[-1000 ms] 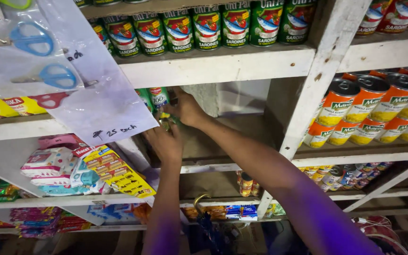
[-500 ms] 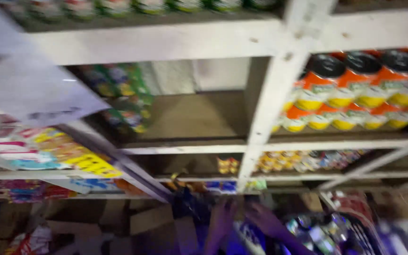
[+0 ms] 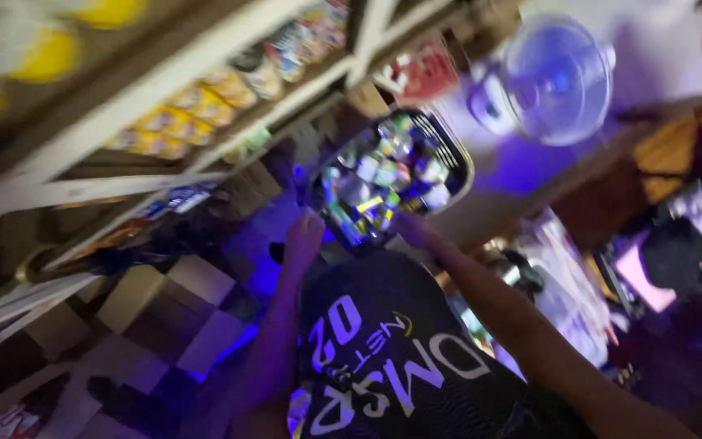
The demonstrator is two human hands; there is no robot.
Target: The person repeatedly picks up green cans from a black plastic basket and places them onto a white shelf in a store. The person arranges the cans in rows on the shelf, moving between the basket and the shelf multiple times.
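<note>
The picture is tilted and blurred. A dark basket (image 3: 458,154) full of shiny cans and packets (image 3: 383,175) sits low in front of me. My left hand (image 3: 304,237) is at its near left edge, fingers curled. My right hand (image 3: 413,228) reaches to its near right edge. Blur hides whether either hand holds anything. My dark shirt with white lettering (image 3: 392,358) fills the lower middle between my arms.
White shelves (image 3: 136,102) with rows of yellow and orange cans slant across the upper left. Cardboard boxes (image 3: 164,284) stand on the chequered floor at the left. A fan (image 3: 558,77) is at the upper right, with cluttered goods (image 3: 668,252) at the right.
My hands have left the shelf with the green cans and dropped to the basket. The view has swung down and to the right, away from the shelves.
</note>
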